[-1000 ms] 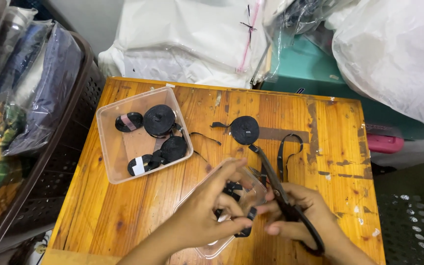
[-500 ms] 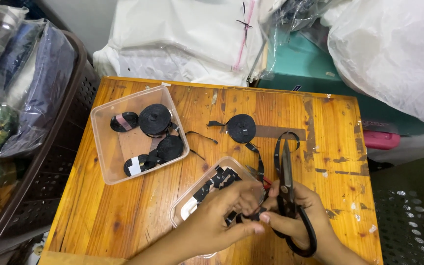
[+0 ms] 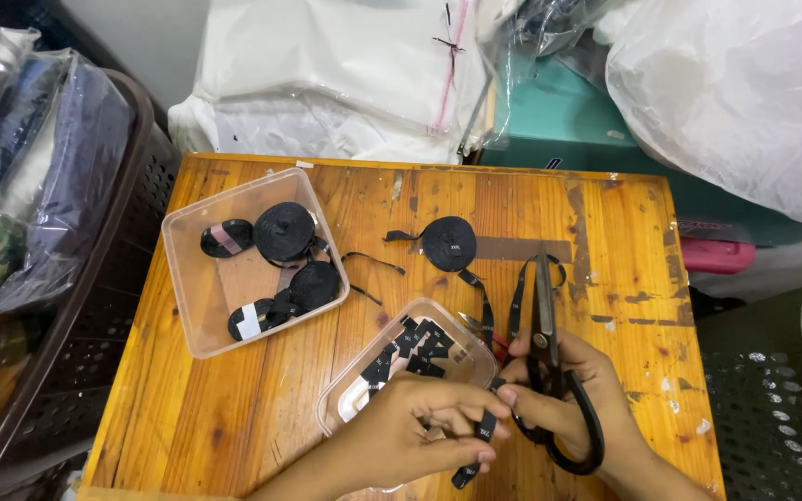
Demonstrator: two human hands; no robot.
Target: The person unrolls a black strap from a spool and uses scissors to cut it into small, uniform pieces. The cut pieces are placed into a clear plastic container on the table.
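My right hand [image 3: 563,404] grips large black scissors [image 3: 545,343], blades pointing away across the wooden table [image 3: 252,417]. My left hand [image 3: 420,436] pinches a black ribbon strip [image 3: 483,427] just left of the scissors' handles; both hands' fingertips meet at the strip. The ribbon runs up to a black ribbon roll [image 3: 448,243] lying near the table's middle. Under my left hand sits a small clear container [image 3: 373,394] holding several cut black ribbon pieces [image 3: 415,348].
A larger clear plastic box [image 3: 197,306] with several black ribbon rolls sits at the left. A dark basket [image 3: 95,306] with folded cloth stands left of the table. White plastic bags [image 3: 345,74] and a teal box [image 3: 559,130] lie behind; a pink item [image 3: 717,255] at right.
The view shifted slightly. My left hand slid down off the small container, uncovering the cut pieces, and now pinches the ribbon strip lower. The scissors turned more upright.
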